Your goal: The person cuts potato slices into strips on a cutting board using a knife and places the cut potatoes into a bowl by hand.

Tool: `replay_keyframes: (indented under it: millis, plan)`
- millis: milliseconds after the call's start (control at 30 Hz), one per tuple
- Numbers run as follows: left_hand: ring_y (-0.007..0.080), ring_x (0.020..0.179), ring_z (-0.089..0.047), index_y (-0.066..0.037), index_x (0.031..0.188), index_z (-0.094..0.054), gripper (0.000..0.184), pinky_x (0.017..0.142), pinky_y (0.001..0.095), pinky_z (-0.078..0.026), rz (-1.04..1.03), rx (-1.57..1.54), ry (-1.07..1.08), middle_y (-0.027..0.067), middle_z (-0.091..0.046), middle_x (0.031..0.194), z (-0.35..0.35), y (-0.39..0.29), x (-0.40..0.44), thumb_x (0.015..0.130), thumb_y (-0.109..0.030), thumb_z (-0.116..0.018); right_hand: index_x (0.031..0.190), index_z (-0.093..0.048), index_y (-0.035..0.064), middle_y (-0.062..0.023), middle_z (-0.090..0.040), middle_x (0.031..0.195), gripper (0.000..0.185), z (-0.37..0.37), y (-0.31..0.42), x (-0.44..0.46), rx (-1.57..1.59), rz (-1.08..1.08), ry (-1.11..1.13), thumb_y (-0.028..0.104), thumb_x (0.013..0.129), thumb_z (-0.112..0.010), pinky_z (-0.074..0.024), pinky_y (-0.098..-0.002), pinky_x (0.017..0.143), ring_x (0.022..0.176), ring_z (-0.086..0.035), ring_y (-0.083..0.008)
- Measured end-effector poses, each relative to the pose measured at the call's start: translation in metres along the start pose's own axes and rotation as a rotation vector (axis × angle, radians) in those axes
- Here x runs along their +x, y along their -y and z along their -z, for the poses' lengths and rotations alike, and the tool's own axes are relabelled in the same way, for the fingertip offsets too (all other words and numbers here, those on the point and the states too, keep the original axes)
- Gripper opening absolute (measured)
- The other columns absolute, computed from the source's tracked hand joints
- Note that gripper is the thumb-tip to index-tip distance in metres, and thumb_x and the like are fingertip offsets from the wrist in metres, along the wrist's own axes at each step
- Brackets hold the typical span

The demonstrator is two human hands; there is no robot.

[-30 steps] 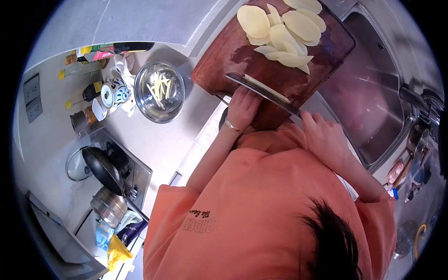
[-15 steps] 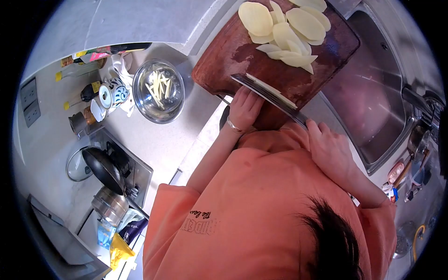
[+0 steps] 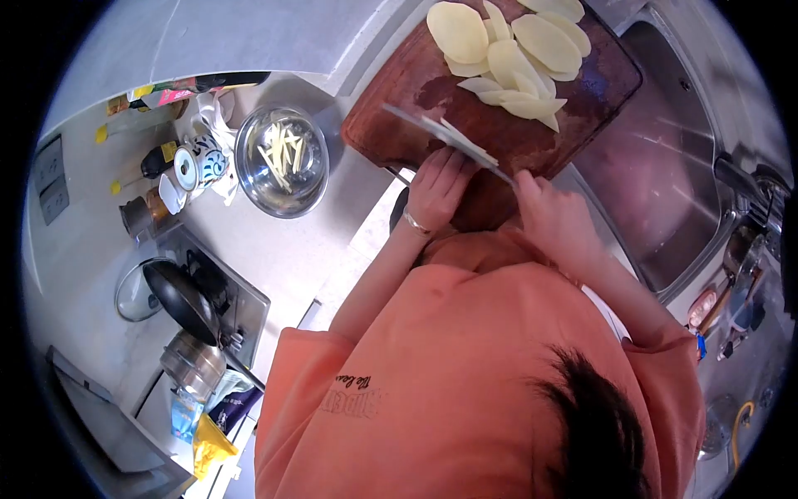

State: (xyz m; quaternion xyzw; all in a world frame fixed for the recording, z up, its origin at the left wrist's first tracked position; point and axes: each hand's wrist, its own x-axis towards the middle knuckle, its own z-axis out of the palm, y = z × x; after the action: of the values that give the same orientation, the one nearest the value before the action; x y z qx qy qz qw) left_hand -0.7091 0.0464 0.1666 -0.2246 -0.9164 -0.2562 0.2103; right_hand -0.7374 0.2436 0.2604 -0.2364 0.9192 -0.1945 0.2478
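My right hand (image 3: 555, 218) is closed round the handle end of a knife (image 3: 453, 143), whose blade slants up to the left over the brown cutting board (image 3: 374, 125). Thin pale strips (image 3: 470, 141) lie along the blade's far side. On the near side my left hand (image 3: 440, 190), with a bracelet at the wrist, has its fingers pressed together against the board beside the blade; what lies under them is hidden. Several pale potato slices (image 3: 532, 62) are spread and overlapping on the board's far part.
Left of the board stands a glass bowl (image 3: 283, 162) with pale strips. A sink (image 3: 657, 166) is on the right. At the left are a patterned jar (image 3: 202, 169), bottles, a black pan (image 3: 183, 301) on the stove and a steel pot (image 3: 193, 364).
My right hand and the knife have moved up and to the left, and the blade reaches farther past my left hand. My left hand has stayed nearly in place.
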Motion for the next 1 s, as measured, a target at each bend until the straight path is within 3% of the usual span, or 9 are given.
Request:
replay_keyframes:
  millis: [133, 333, 1000]
  plan:
    - [0.0294, 0.094, -0.058, 0.003, 0.094, -0.063, 0.03, 0.082, 0.0391, -0.049, -0.045, 0.008, 0.001, 0.0147, -0.059, 0.101, 0.002, 0.001, 0.001, 0.067, -0.007, -0.057, 0.093, -0.042, 0.0059, -0.0175, -0.058, 0.074, 0.015, 0.009, -0.012, 0.005, 0.193, -0.087, -0.092, 0.014, 0.083, -0.05, -0.0478, -0.0456, 0.051, 0.06, -0.059, -0.0352]
    - [0.028, 0.095, -0.058, 0.003, 0.096, -0.063, 0.032, 0.083, 0.0374, -0.05, -0.057, 0.007, -0.012, 0.0147, -0.059, 0.101, 0.003, 0.001, -0.002, 0.067, -0.006, -0.055, 0.092, -0.042, 0.0059, -0.0161, -0.057, 0.073, 0.017, 0.021, 0.0, -0.023, 0.009, 0.005, -0.007, 0.016, 0.083, -0.052, -0.0471, -0.0459, 0.052, 0.061, -0.059, -0.0356]
    - [0.03, 0.092, -0.059, 0.002, 0.092, -0.064, 0.032, 0.078, 0.0367, -0.051, -0.044, 0.002, -0.019, 0.0142, -0.06, 0.097, 0.001, 0.002, -0.005, 0.062, -0.005, -0.056, 0.09, -0.042, 0.0021, -0.0197, -0.055, 0.073, 0.012, 0.043, 0.017, -0.045, -0.013, -0.064, 0.155, 0.009, 0.082, -0.047, -0.047, -0.0464, 0.055, 0.063, -0.059, -0.0377]
